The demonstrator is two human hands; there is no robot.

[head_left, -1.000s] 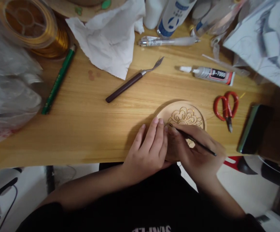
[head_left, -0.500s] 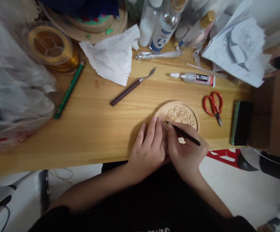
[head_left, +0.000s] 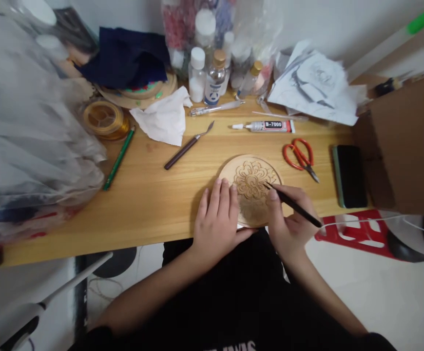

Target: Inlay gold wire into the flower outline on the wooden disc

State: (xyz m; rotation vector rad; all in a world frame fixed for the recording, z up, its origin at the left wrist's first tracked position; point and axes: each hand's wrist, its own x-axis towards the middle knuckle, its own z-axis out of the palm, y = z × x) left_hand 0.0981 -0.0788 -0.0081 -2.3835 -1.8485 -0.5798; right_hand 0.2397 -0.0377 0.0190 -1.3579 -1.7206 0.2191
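Observation:
A round wooden disc with a gold flower outline lies near the front edge of the wooden table. My left hand lies flat with its fingers stretched out, pressing on the disc's left rim. My right hand is closed in a pen grip on a thin black tool. The tool's tip touches the right side of the flower pattern.
Behind the disc lie a brown-handled scraper, a B-7000 glue tube, red scissors, a black phone, a green pencil, a gold wire spool, crumpled tissue, bottles. A cardboard box stands right, plastic bags left.
My head has pulled back, so more of the table shows. My right hand has shifted from the disc's left-centre to its right side, uncovering the flower. My left hand stays on the rim.

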